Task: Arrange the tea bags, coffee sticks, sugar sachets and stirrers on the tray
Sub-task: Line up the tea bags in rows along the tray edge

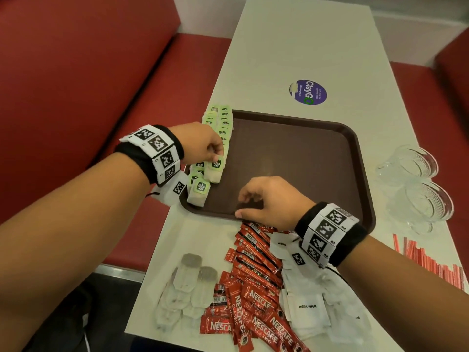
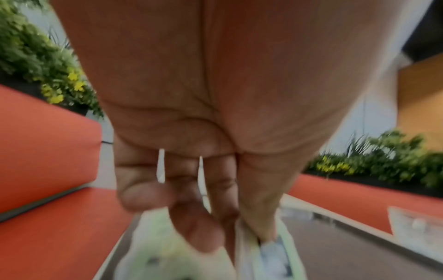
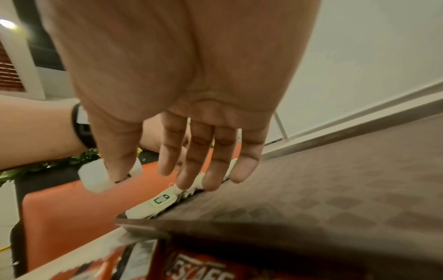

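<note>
1. Brown plastic tray [image 1: 291, 153], one, mid-frame on the white desk [image 1: 291, 47]; most of its floor is bare, right of the tea row.
2. Green-tagged tea bags [image 1: 220, 128], one overlapping row along the tray's left rim; exact count cannot be told, roughly a dozen or more.
3. Left hand [image 1: 200, 146], fingers curled, pinching one tea bag [image 1: 214, 170] by its tag at the row's near part; the left wrist view is blurred.
4. Right hand [image 1: 269, 201], fingers loosely bent and spread over the tray's near edge, holding nothing.
5. Plain tea bags [image 1: 185, 288], loose pile, lower left of the desk; about six.
6. Red coffee sticks [image 1: 253, 275], overlapping heap, lower centre, touching the tray's near rim; too many to count.
7. White sugar sachets [image 1: 307, 306], pile at lower right of the sticks.
8. Red-striped stirrers [image 1: 431, 262], a row at the right desk edge.
9. Glass cups [image 1: 416, 184], two, right of the tray.
10. Round purple sticker [image 1: 307, 92], one, beyond the tray.
</note>
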Available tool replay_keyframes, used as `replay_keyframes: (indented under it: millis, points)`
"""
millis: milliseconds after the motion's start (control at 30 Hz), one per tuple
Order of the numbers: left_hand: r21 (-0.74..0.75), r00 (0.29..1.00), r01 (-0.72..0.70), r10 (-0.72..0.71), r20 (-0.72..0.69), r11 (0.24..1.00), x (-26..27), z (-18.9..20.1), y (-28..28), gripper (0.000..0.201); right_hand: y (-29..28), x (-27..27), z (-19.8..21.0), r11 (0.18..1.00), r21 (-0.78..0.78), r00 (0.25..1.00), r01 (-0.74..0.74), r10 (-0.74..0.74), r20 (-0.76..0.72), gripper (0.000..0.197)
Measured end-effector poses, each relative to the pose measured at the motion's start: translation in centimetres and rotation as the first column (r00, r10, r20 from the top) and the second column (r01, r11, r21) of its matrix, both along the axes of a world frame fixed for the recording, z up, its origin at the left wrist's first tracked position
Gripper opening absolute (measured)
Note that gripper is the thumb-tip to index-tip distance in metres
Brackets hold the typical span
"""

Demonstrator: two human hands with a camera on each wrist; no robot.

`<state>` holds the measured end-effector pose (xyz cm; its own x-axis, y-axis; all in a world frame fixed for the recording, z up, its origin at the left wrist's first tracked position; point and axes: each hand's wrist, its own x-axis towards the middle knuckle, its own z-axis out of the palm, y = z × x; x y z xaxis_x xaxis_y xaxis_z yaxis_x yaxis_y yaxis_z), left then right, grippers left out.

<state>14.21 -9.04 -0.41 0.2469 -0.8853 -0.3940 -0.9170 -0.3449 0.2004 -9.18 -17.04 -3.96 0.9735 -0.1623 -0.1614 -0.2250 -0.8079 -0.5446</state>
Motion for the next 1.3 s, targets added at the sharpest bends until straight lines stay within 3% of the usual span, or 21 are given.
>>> replay_keyframes:
  millis: [233, 300, 400, 567, 667, 767, 900, 1067, 1200, 1300]
  points:
    - [-0.106, 0.973, -0.213, 0.22, 0.068, 0.971, 0.2, -2.4, -1.9, 0.017, 1.2, 0.1, 0.2, 0.988, -0.092, 0.975, -0.127, 0.107, -0.196, 0.022]
    - [-0.084, 0.971, -0.186, 0.196, 0.134, 0.979, -0.4, -2.6, -2.5, 0.027, 1.4, 0.2, 0.3, 0.985, -0.106, 0.968, -0.138, 0.111, -0.226, 0.021]
    - [0.071, 0.969, -0.133, 0.115, 0.219, 0.989, -1.5, -3.2, -3.3, 0.044, 1.5, 0.4, 0.4, 0.981, -0.124, 0.958, -0.148, 0.111, -0.264, 0.023]
    - [0.112, 0.964, -0.148, 0.118, 0.239, 0.983, -1.6, -3.8, -3.6, 0.032, 1.6, 0.4, 0.6, 0.98, -0.133, 0.954, -0.144, 0.102, -0.281, 0.022]
    - [0.117, 0.965, -0.142, 0.111, 0.237, 0.983, -1.9, -3.2, -3.2, 0.034, 1.9, 0.4, 0.6, 0.977, -0.157, 0.95, -0.143, 0.091, -0.297, 0.023]
    - [0.019, 0.979, -0.125, 0.12, 0.165, 0.992, -2.8, -1.4, -1.3, 0.039, 2.5, 0.1, 0.7, 0.975, -0.193, 0.959, -0.114, 0.057, -0.279, 0.025]
    - [-0.185, 0.989, -0.145, 0.14, -0.038, 0.972, -5.1, 1.2, 4.4, 0.023, 4.1, -0.7, 1.0, 0.977, -0.199, 0.972, -0.08, 0.032, -0.232, 0.036]
    - [-0.11, 0.993, -0.017, 0.003, -0.121, 0.994, -8.5, 1.3, 13.1, 0.016, 8.2, -2.0, 1.5, 0.968, -0.191, 0.977, -0.16, 0.126, -0.175, 0.037]
    - [0.0, 0.982, 0.006, -0.006, -0.19, 1.0, -10.2, -1.1, 18.0, 0.031, 11.5, -2.8, 0.9, 0.941, -0.191, 0.95, -0.279, 0.241, -0.2, 0.038]
    - [-0.026, 0.979, 0.028, -0.033, -0.199, 0.999, -11.2, -2.7, 19.8, 0.033, 13.2, -2.9, 0.4, 0.906, -0.216, 0.916, -0.365, 0.307, -0.26, 0.044]
